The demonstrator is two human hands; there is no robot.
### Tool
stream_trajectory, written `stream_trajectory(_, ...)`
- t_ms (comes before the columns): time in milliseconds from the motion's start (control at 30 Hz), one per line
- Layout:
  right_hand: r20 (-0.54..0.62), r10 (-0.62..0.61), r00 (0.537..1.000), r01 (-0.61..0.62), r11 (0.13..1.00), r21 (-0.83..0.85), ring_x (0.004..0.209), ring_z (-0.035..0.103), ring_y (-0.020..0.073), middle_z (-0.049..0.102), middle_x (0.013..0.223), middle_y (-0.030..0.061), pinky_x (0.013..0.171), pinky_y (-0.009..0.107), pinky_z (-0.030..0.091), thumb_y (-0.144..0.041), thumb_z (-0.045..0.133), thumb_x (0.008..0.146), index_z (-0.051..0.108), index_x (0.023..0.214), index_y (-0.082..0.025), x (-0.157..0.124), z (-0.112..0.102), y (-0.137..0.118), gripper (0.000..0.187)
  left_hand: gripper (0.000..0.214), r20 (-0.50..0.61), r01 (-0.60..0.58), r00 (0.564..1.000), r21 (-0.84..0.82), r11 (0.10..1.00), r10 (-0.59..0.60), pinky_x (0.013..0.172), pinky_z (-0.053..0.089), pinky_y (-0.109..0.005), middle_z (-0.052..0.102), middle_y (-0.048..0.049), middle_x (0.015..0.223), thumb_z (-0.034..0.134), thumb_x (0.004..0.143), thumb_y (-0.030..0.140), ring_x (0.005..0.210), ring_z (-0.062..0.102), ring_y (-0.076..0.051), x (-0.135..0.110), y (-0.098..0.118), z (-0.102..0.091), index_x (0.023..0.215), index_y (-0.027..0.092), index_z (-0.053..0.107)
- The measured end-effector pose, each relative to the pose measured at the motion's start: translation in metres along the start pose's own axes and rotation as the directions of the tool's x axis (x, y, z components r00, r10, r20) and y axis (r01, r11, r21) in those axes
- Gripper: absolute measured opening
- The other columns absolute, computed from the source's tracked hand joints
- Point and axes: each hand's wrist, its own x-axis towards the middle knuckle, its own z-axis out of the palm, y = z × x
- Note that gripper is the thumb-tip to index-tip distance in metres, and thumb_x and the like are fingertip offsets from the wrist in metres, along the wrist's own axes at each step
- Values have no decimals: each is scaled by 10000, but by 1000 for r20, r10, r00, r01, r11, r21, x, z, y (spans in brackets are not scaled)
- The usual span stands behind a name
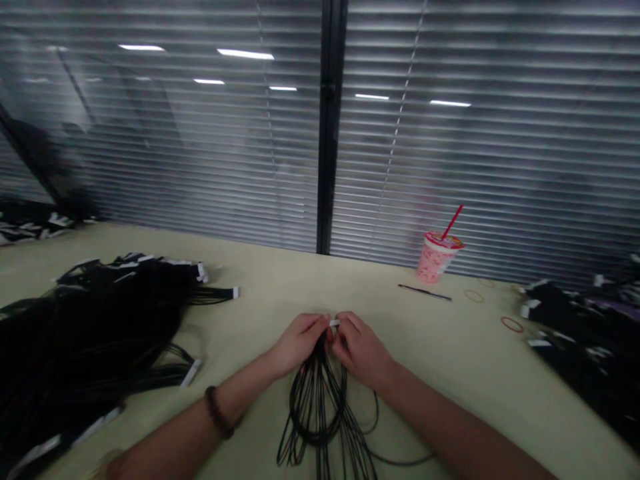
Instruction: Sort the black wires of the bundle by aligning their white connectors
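Both of my hands meet at the middle of the table over a bundle of thin black cables [320,407]. A small white connector [335,323] shows between my fingertips at the top of the bundle. My left hand [303,340] is closed on the connector's left end, where the wires gather. From the other side my right hand [361,350] pinches around the connector's right end; its exact grip is partly hidden. Below the hands the cables hang in a coil and fan out toward me, with one strand trailing to the right.
A large heap of black cables [100,333] with white connectors covers the left side. More cable bundles [595,347] lie at the right. A pink cup [436,259] with a straw stands near the blinds, beside a pen [425,292] and a red rubber band [512,325].
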Motion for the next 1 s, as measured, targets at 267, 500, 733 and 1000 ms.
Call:
stream_trajectory(267, -64, 20, 998, -20, 1000, -4, 820, 471, 162, 495, 839, 86, 745, 296, 466, -98, 387, 767, 458, 774, -136, 3, 2, 0, 81, 384, -44, 56, 997, -127, 990, -62, 519, 356, -227, 497, 9, 500, 418, 792, 423, 491, 438, -109, 2, 1, 0, 578, 130, 545)
stream_trajectory(500, -88, 107, 990, -116, 988, -101, 720, 458, 146, 473, 709, 48, 674, 269, 429, -147, 427, 720, 451, 659, -146, 0, 4, 0, 65, 379, -70, 7, 997, -70, 998, -12, 548, 352, -231, 481, 15, 509, 426, 785, 422, 517, 432, -114, 0, 3, 3, 567, 134, 539)
stream_trajectory(733, -89, 40, 995, -54, 986, -156, 823, 477, 181, 524, 867, 94, 728, 339, 449, -112, 393, 763, 499, 803, -120, 1, 4, -2, 114, 379, -62, -29, 998, -14, 999, 29, 558, 353, -235, 461, 19, 514, 406, 783, 439, 526, 418, -120, 2, 5, 4, 570, 145, 512)
stream_trajectory(1000, -127, -16, 992, 9, 999, -53, 920, 473, 181, 486, 945, 122, 808, 351, 474, -87, 350, 791, 482, 865, -116, 3, 3, -2, 153, 371, -59, 57, 996, -152, 987, -67, 532, 346, -228, 477, 21, 505, 441, 766, 440, 500, 426, -110, 1, 4, 4, 566, 138, 521)
